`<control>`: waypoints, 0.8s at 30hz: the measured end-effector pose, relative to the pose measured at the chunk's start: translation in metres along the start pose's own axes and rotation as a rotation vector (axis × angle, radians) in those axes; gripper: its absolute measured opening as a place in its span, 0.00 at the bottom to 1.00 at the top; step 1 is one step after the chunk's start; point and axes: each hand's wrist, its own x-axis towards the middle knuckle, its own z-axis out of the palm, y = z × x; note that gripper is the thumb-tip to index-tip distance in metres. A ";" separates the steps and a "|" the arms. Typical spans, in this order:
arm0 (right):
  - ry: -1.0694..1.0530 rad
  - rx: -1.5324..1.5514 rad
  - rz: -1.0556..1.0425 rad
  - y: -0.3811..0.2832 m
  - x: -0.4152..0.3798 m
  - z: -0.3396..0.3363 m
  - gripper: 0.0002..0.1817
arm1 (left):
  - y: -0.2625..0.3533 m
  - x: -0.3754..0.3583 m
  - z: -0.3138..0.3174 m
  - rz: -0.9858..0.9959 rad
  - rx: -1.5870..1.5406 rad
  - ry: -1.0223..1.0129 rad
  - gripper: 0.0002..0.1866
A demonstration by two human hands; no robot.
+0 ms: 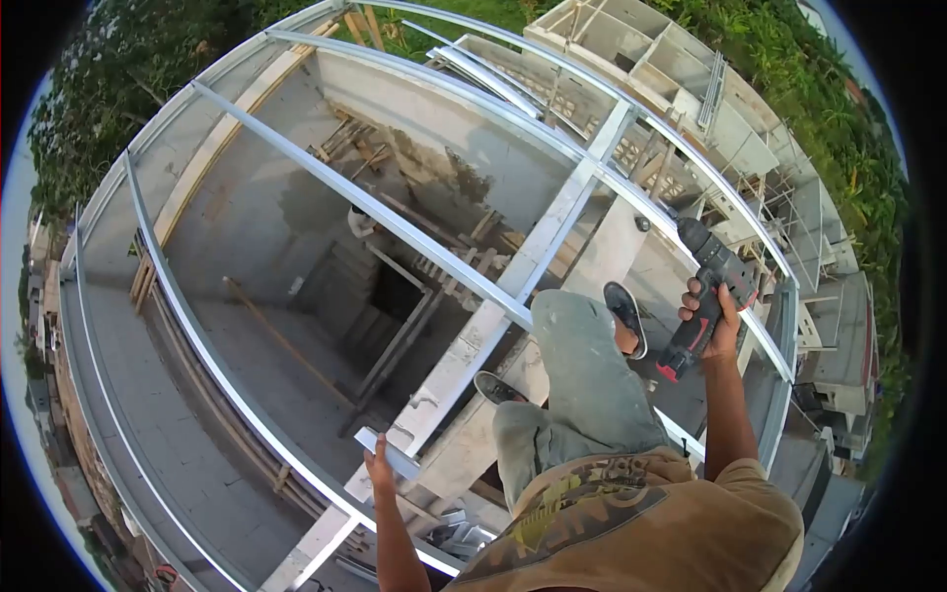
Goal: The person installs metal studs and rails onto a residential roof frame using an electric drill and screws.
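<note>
My right hand (725, 321) is wrapped round the handle of a black and red cordless drill (702, 318), held out to the right. The drill's nose points up and left, close over a long metal rail. In my left hand (379, 472) is a short piece of metal channel (391, 453), gripped near its left end beside a pale concrete beam (464, 360). Long shiny metal rails (365, 201) run over and around the beam. My shoes (498, 388) rest on narrow boards and the wall top.
Below the rails lies a deep room with a dark stair opening (397, 296), loose timber and another person (361, 222). Offcuts of metal (459, 533) lie by my left side. A small round dark object (643, 224) sits on the pale board. Unfinished block walls (681, 69) stand beyond.
</note>
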 end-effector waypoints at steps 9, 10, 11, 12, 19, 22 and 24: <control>0.167 -0.510 -0.102 -0.019 -0.017 -0.100 0.31 | 0.049 0.041 0.016 -0.159 0.114 -0.121 0.41; 0.182 -0.506 -0.104 -0.010 -0.017 -0.116 0.31 | 0.059 0.050 0.033 -0.166 0.090 -0.188 0.41; 0.200 -0.631 -0.040 0.007 -0.016 -0.138 0.34 | 0.063 0.062 0.050 -0.153 0.060 -0.178 0.38; 0.213 -0.754 0.033 0.021 -0.013 -0.156 0.37 | 0.065 0.071 0.066 -0.158 0.071 -0.176 0.38; 0.231 -1.195 0.057 0.198 0.064 -0.326 0.55 | 0.020 0.050 0.175 -0.227 0.404 -0.765 0.38; 0.212 -1.201 0.177 0.292 0.105 -0.410 0.54 | -0.067 0.035 0.224 -0.562 0.279 -0.920 0.38; 0.163 -1.231 0.217 0.359 0.127 -0.473 0.53 | -0.138 0.033 0.251 -0.707 0.408 -1.002 0.35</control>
